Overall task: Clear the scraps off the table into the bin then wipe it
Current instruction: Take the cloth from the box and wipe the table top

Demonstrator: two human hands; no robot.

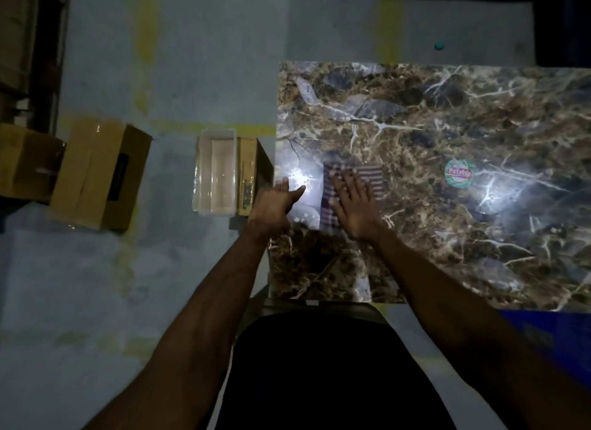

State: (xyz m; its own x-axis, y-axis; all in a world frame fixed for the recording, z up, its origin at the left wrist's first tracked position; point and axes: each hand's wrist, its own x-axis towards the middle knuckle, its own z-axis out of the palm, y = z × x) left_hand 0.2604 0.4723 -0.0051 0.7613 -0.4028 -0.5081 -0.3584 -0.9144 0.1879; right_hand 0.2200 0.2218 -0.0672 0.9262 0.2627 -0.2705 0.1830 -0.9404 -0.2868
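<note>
A brown marble-patterned table [447, 237] fills the right half of the view. A striped cloth [372, 178] lies flat near the table's left edge. My right hand [353, 202] presses on the cloth with fingers spread straight. My left hand [276, 202] hovers at the table's left edge, fingers straight, holding nothing. A clear plastic bin [216, 170] stands on the floor just left of the table. A round sticker [459, 172] shows on the tabletop to the right of the cloth.
A small cardboard box [252, 173] sits between the bin and the table. Larger cardboard boxes [99, 173] stand on the floor at far left. A teal cap [439, 45] lies on the floor behind the table. A blue object [550, 337] is at lower right.
</note>
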